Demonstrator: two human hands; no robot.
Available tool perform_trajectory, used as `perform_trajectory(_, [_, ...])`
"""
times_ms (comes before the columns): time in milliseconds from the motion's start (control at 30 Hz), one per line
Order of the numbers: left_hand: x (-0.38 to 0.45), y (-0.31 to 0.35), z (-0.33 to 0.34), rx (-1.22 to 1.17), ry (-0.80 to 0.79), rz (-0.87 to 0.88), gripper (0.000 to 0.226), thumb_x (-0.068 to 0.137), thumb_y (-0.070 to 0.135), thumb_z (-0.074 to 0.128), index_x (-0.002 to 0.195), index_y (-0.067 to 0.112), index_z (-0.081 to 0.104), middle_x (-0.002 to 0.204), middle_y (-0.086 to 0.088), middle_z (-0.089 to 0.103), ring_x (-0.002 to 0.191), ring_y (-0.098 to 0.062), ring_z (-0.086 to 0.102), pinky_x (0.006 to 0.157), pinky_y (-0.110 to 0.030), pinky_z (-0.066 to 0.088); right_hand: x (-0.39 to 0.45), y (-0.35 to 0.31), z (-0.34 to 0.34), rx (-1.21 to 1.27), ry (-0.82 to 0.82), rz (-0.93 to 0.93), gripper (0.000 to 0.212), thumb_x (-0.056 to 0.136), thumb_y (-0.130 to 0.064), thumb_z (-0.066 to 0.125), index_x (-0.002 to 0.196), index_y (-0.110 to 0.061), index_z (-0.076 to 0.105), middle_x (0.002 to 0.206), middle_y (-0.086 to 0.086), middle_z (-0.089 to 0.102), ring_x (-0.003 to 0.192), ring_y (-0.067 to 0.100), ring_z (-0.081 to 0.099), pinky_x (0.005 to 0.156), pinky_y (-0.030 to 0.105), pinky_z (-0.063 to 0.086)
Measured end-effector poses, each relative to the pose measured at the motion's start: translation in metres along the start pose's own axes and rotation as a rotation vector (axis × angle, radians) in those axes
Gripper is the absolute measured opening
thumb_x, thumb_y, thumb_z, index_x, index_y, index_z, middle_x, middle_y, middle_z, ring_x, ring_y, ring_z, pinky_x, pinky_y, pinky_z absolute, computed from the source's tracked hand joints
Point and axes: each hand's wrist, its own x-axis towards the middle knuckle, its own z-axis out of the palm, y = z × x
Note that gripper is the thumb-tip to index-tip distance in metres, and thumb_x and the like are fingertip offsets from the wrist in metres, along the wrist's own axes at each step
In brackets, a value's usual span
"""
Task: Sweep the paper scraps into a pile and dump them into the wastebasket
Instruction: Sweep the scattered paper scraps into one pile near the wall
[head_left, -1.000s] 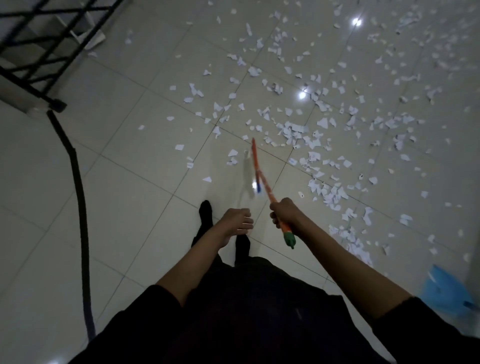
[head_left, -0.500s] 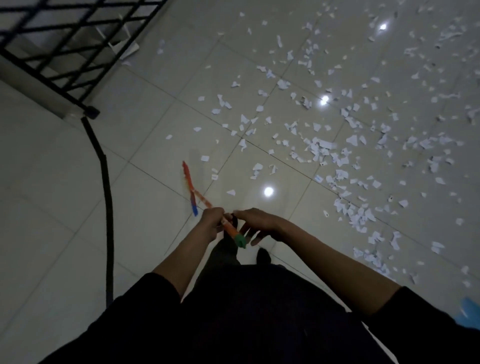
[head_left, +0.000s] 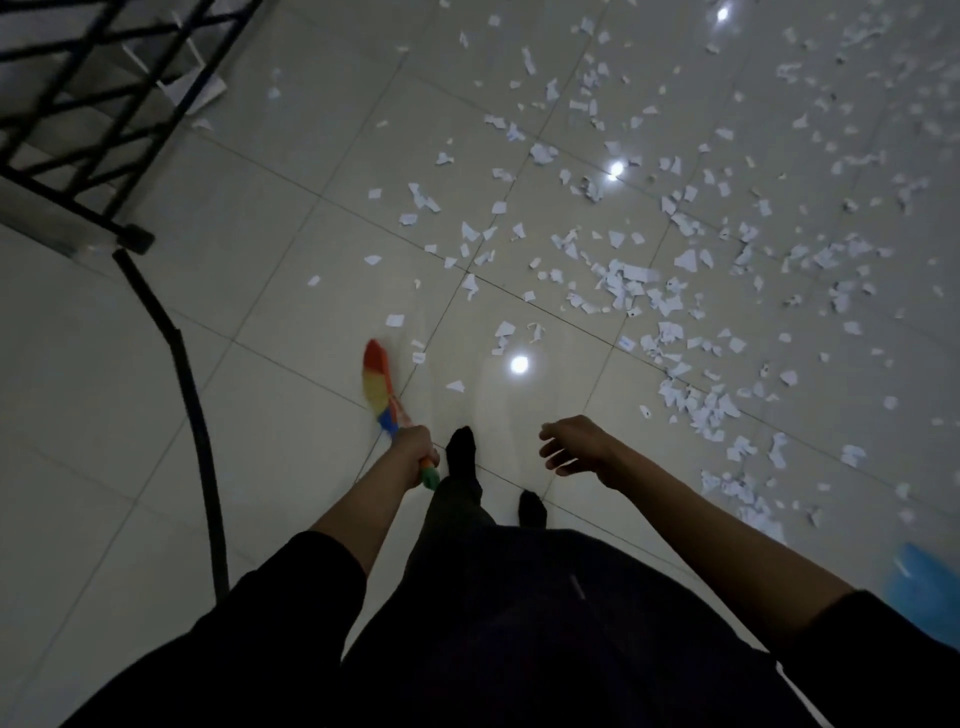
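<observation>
Tiled floor (head_left: 270, 395) carries paper scraps (head_left: 628, 291) beyond both hands: left hand (head_left: 415, 452) grips brush (head_left: 382, 389), right hand (head_left: 576, 447) spread.

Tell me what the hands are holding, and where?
The left hand grips the rainbow broom by its handle, near the green end. The right hand holds nothing.

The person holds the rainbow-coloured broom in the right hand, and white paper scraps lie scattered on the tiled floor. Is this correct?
Not quite. The head view shows the left hand gripping the rainbow-coloured broom; the right hand is empty, fingers relaxed. The white paper scraps do lie scattered on the tiled floor.
</observation>
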Motion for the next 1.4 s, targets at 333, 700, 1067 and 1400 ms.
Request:
perform_trajectory(333, [-0.006, 0.072, 0.084, 0.206, -0.324, 0.047, 0.01, 0.089, -0.007, 0.045, 0.084, -0.001, 0.051, 0.071, -0.006, 0.045, 0.054, -0.017, 0.042, 0.043, -0.022, 0.036, -0.008, -0.005, -0.029, 0.141, 0.192, -0.05, 0.029, 0.098, -0.023, 0.052, 0.114, -0.001, 0.06, 0.098, 0.015, 0.066, 0.075, 0.022, 0.065, 0.062, 0.028, 0.055])
perform_trajectory(700, [-0.046, 0.103, 0.046, -0.016, -0.558, 0.054, 0.018, 0.096, 0.004, 0.035, 0.11, 0.001, 0.046, 0.069, -0.009, 0.046, 0.032, -0.006, 0.032, 0.03, -0.012, 0.025, 0.0, -0.025, -0.036, 0.232, 0.292, -0.115, 0.027, 0.095, -0.02, 0.057, 0.112, -0.001, 0.063, 0.098, 0.016, 0.068, 0.079, 0.025, 0.067, 0.062, 0.029, 0.053])
perform_trajectory(1067, [-0.036, 0.103, -0.068, -0.176, -0.173, 0.118, 0.022, 0.097, 0.004, 0.028, 0.082, 0.007, 0.045, 0.068, -0.009, 0.044, 0.046, -0.011, 0.031, 0.031, -0.011, 0.025, 0.043, -0.11, 0.011, 0.102, 0.086, -0.177, 0.028, 0.094, -0.018, 0.056, 0.11, 0.004, 0.062, 0.092, 0.015, 0.066, 0.071, 0.024, 0.063, 0.064, 0.029, 0.054])
perform_trajectory(1400, [0.037, 0.19, -0.15, -0.317, 0.244, 0.146, 0.023, 0.097, 0.002, 0.031, 0.076, 0.003, 0.042, 0.067, -0.009, 0.041, 0.05, -0.015, 0.036, 0.031, -0.006, 0.025, 0.092, -0.198, -0.015, 0.014, 0.028, -0.137, 0.024, 0.094, -0.016, 0.056, 0.105, 0.004, 0.062, 0.088, 0.016, 0.065, 0.069, 0.024, 0.062, 0.062, 0.029, 0.054])
